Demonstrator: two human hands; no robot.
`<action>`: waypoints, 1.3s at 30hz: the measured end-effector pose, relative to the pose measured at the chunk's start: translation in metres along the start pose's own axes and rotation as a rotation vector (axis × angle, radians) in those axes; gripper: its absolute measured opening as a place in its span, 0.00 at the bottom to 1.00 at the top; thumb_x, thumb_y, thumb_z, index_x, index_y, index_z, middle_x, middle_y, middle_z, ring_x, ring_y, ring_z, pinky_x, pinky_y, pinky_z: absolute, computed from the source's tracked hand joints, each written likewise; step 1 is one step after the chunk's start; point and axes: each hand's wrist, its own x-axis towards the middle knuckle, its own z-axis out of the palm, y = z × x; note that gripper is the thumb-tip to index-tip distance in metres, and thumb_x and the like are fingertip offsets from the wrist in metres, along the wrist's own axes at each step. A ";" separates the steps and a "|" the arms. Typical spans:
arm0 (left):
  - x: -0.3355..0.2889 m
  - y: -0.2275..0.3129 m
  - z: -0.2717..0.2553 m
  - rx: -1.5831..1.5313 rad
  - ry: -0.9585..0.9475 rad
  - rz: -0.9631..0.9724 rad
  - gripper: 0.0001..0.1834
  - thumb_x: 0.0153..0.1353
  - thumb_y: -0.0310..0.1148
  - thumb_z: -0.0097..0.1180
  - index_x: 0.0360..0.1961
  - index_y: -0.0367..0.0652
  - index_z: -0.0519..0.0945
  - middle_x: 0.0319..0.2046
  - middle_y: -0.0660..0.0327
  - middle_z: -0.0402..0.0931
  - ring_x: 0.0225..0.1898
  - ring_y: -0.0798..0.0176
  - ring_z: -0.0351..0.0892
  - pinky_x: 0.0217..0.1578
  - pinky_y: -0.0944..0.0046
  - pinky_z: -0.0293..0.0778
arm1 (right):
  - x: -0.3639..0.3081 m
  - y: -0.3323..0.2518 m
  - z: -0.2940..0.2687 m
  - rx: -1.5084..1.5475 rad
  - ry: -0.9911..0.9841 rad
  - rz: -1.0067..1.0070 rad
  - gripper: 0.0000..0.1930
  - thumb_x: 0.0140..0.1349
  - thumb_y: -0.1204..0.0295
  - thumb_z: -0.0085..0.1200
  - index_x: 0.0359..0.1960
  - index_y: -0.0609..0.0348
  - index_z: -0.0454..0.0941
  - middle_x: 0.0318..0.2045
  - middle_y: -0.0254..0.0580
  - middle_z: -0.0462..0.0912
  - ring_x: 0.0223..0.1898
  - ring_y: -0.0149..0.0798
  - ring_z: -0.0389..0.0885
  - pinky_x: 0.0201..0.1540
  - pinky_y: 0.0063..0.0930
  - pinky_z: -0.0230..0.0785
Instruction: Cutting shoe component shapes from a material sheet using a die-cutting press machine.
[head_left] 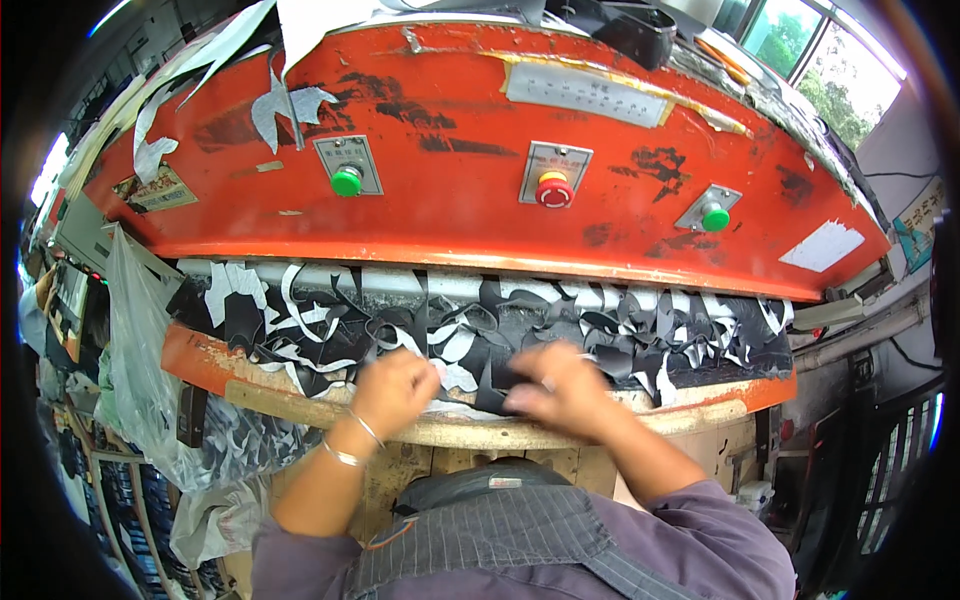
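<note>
My left hand (398,390) is over the front edge of the machine bed, its fingers drawn together; what they hold, if anything, I cannot make out. To its right my right hand (562,388) is bent over the same edge, its fingers curled and smeared by motion, beside a dark scrap (492,390). Around and behind both hands lies a tangle of thin cut-out scraps, black on one side and whitish on the other. Among them are a curved white strip (290,305) and a pale piece (458,346).
A red machine beam (440,190) spans the far side, with a green button (346,181), a red stop button (554,190) and another green button (714,217). A clear plastic bag (150,370) hangs at the left. A worn pale rail (470,433) edges the bed.
</note>
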 end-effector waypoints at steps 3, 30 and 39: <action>-0.055 0.002 0.033 0.103 -0.150 -0.015 0.08 0.58 0.36 0.59 0.30 0.44 0.85 0.27 0.56 0.79 0.33 0.52 0.78 0.37 0.57 0.74 | -0.031 -0.042 0.050 -0.001 -0.121 -0.118 0.25 0.51 0.59 0.63 0.48 0.60 0.76 0.39 0.45 0.79 0.42 0.47 0.77 0.46 0.38 0.71; 0.133 -0.111 0.025 -1.023 0.049 -0.507 0.40 0.60 0.16 0.47 0.72 0.41 0.47 0.66 0.52 0.57 0.39 0.67 0.79 0.40 0.70 0.75 | 0.228 0.090 0.039 -0.079 -0.060 0.245 0.27 0.38 0.59 0.67 0.42 0.60 0.81 0.50 0.58 0.69 0.54 0.56 0.69 0.55 0.43 0.69; 0.107 -0.110 0.004 -0.595 -0.246 -0.547 0.18 0.52 0.22 0.63 0.46 0.38 0.76 0.36 0.64 0.79 0.39 0.73 0.74 0.42 0.70 0.72 | 0.154 0.060 0.027 0.678 -0.321 0.200 0.37 0.46 0.51 0.70 0.57 0.55 0.75 0.55 0.59 0.66 0.57 0.55 0.68 0.57 0.38 0.65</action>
